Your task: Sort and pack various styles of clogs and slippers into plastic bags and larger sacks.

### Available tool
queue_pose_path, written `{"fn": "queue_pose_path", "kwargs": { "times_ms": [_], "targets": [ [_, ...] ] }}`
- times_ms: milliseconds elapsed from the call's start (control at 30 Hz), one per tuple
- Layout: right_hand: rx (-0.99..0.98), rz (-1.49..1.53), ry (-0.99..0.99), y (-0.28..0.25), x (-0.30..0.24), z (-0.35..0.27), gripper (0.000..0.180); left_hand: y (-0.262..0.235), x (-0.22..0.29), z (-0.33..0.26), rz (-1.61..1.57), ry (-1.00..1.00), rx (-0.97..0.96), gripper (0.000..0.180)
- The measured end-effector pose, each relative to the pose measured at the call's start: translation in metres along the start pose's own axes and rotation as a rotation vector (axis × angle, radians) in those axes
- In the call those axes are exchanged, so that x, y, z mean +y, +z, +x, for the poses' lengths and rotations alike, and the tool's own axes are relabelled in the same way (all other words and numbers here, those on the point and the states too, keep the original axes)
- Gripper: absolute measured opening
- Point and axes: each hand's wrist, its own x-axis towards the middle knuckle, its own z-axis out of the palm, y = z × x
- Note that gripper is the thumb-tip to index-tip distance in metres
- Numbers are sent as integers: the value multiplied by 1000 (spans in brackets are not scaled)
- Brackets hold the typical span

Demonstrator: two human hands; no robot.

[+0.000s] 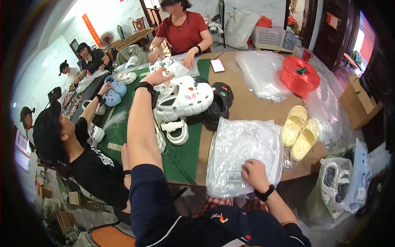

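My left hand [158,77] reaches far across the table above the white clogs [185,96], its fingers stretched out and apart with nothing seen in them. Colourful charms dot the upper of the largest white clog. A black clog [218,103] stands against its right side. Close to me lies a stack of clear plastic bags [242,144] with a printed label. My right hand [256,176] is at the lower right of that stack, fingers bent and closed on the top plastic bag. Part of the grip is hidden under the palm.
Pale yellow clogs [300,131] sit right of the bags, below a red twine roll [300,76] and more plastic bags [263,74]. Across the table, a person in red [183,31] handles bagged clogs. At my left, another person [82,156] reaches toward blue clogs [115,90].
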Motion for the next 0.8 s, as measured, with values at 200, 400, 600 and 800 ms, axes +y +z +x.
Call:
{"fn": "queue_pose_path", "kwargs": {
  "times_ms": [200, 400, 600, 800],
  "targets": [
    [-47, 35, 23, -2, -2, 4, 14, 23, -58, 48, 200, -233, -34, 84],
    [-28, 45, 65, 4, 5, 1, 16, 35, -51, 57, 276, -95, -138, 87],
    [34, 27, 72, 7, 5, -1, 16, 14, -6, 29, 65, -138, -32, 63],
    [19, 44, 70, 11, 6, -1, 14, 20, 8, -14, -231, -17, 122, 54]
  ]
}}
